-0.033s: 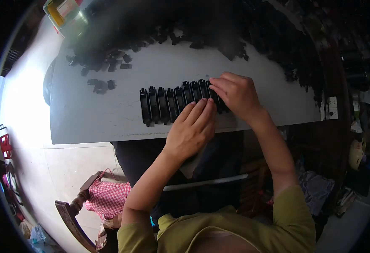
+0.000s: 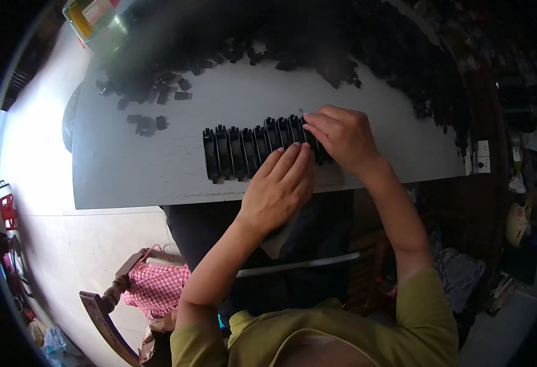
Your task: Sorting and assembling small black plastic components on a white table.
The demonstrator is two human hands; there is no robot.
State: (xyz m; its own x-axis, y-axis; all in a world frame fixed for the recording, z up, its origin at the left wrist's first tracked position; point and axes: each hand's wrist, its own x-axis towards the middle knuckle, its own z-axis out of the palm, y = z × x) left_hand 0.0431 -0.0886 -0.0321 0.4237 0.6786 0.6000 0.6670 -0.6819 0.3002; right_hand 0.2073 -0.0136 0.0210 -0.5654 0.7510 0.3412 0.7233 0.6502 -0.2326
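Head view: black loose pieces [image 2: 158, 85] scattered beyond clip row [image 2: 244, 150].

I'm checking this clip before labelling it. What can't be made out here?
- Right end of the row of black parts: head view, covered by the right hand.
- Fingertip contact under the left hand: hidden by the hand itself.
- Heap of black pieces: dark and blurred, no single shapes.
- Container: cut by the rim.
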